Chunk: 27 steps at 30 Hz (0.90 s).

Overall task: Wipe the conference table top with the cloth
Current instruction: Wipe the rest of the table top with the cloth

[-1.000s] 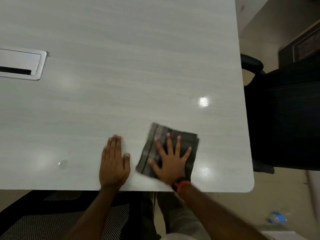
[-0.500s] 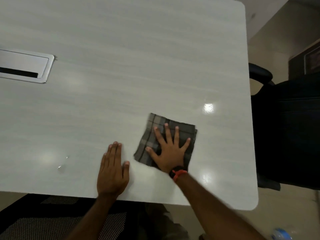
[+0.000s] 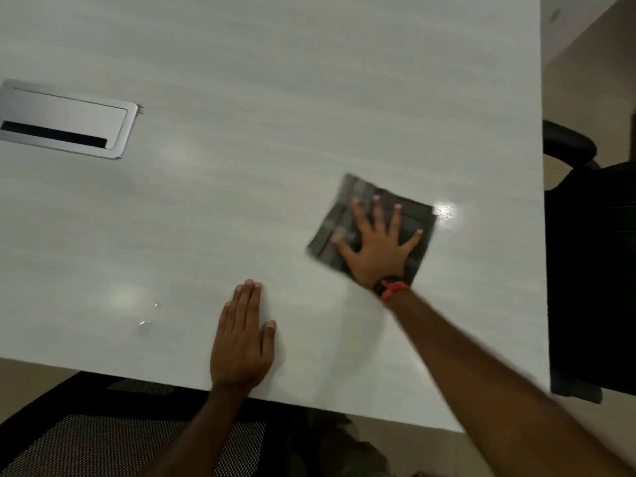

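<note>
Cloth (image 3: 414, 216), a dark checked square folded flat, is lying on the pale conference table top (image 3: 275, 98), pinned under the right hand (image 3: 377, 251). That hand is pressing down with its palm flat and all five fingers straight and splayed, gripping nothing. The cloth's blurred edges are showing beyond the fingertips and on the thumb side. An orange-and-black band (image 3: 392, 287) is sitting on the wrist just behind the palm. A bright glare spot (image 3: 445, 210) is shining just beside the cloth's corner on the little-finger side. The left hand (image 3: 241, 342) is resting flat on the bare top, fingers straight and together, on the right hand's thumb side, apart from the cloth. Just past it a small wet spot (image 3: 146, 323) is glinting. Well beyond, a silver cable hatch (image 3: 65, 120) is sitting in the top. A black office chair (image 3: 592, 270) is standing past the table's edge on the little-finger side.
</note>
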Each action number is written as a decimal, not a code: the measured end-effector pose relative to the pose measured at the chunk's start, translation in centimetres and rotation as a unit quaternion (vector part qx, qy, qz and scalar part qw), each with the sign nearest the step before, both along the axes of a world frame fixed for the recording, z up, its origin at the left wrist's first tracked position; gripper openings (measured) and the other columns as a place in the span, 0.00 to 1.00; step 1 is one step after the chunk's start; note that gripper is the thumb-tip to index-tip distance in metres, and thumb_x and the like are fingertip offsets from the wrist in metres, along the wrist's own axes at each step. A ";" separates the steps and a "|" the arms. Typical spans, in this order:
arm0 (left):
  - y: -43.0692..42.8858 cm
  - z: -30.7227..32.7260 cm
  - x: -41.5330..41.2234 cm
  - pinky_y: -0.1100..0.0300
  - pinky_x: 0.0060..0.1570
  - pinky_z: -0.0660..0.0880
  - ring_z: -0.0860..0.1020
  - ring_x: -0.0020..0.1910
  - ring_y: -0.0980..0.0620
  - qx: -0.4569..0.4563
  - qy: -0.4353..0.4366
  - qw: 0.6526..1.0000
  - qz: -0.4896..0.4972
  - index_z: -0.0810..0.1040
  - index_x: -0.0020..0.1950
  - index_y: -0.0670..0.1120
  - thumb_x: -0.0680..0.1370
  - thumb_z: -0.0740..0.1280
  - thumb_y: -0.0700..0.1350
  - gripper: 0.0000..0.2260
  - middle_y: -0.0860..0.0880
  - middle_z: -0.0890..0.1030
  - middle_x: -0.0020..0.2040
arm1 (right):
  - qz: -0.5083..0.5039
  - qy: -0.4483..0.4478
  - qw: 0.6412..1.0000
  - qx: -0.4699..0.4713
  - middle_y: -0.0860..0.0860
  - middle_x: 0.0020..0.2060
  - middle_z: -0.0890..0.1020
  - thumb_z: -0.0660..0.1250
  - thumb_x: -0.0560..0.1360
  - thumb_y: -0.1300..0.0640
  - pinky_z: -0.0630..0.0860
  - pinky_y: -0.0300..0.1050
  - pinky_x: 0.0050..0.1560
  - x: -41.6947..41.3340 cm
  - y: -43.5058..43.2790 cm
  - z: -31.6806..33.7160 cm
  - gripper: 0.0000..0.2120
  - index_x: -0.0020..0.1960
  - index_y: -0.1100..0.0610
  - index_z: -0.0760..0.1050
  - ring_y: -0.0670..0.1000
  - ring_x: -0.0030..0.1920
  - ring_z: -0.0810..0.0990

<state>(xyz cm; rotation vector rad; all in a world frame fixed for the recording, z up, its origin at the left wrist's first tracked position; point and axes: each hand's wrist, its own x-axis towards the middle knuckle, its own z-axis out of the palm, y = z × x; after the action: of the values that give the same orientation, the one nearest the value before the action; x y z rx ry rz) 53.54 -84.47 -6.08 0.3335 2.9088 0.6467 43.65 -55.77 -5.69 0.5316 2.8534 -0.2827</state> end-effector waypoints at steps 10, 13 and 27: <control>0.0 0.1 0.1 0.48 0.77 0.57 0.54 0.80 0.52 0.000 -0.007 1.000 0.009 0.57 0.80 0.44 0.80 0.56 0.52 0.29 0.48 0.57 0.81 | 0.021 0.016 0.999 -0.017 0.48 0.83 0.45 0.47 0.74 0.24 0.35 0.83 0.66 -3.0 -7.5 -0.2 0.40 0.82 0.37 0.46 0.64 0.81 0.40; 0.1 0.0 0.1 0.49 0.78 0.56 0.53 0.80 0.52 -0.003 -0.008 1.000 0.014 0.56 0.81 0.45 0.80 0.55 0.52 0.29 0.49 0.56 0.81 | 0.109 0.020 0.994 -0.019 0.44 0.83 0.46 0.49 0.73 0.22 0.36 0.82 0.68 -2.9 -7.6 -0.5 0.40 0.81 0.34 0.46 0.60 0.82 0.40; -0.1 0.1 0.0 0.51 0.78 0.55 0.53 0.80 0.53 -0.008 -0.007 1.000 0.012 0.56 0.81 0.45 0.80 0.58 0.51 0.30 0.49 0.57 0.81 | 0.127 0.023 0.991 -0.017 0.45 0.83 0.47 0.48 0.74 0.23 0.36 0.81 0.68 -3.6 -7.5 -0.6 0.39 0.81 0.34 0.47 0.60 0.82 0.41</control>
<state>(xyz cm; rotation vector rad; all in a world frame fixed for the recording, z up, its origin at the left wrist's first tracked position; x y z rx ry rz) 53.59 -84.53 -5.97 0.2910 2.9071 0.6269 40.03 -63.32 -6.26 0.1524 2.9130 -0.2995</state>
